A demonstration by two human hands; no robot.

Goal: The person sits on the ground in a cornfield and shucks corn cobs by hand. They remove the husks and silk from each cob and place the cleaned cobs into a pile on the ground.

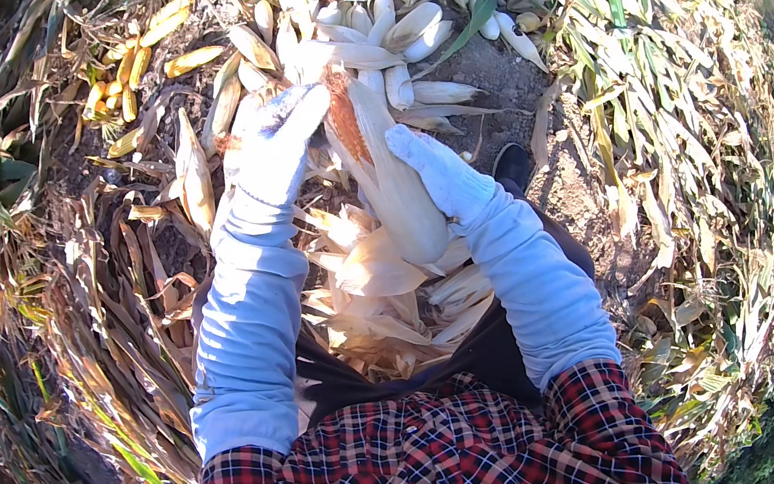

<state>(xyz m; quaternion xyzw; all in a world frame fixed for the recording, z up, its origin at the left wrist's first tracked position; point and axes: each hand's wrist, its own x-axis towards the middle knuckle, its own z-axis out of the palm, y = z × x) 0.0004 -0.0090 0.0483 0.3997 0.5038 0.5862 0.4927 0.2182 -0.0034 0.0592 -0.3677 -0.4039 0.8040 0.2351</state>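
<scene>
Between my hands is a maize ear (352, 126) with orange kernels showing through its parted pale husk (402, 191). Reddish-brown silk hangs at its upper end. My right hand (439, 174), in a white knit glove, grips the husk from the right side, thumb along the leaf. On the left, my left hand (279, 130), also gloved, is closed beside the ear's upper end on husk leaf; strong glare and the glove hide most of its fingers. A tuft of silk shows at its outer side. Loose dry husks (381, 279) are heaped below, between my legs.
A pile of ears in pale husks (383, 28) lies ahead. Bare yellow cobs (129, 72) are gathered at the left, near an unpeeled ear (193, 173). Cut maize stalks (650, 116) cover the ground at right, more (111, 305) at lower left. My dark shoe (513, 163) rests on soil.
</scene>
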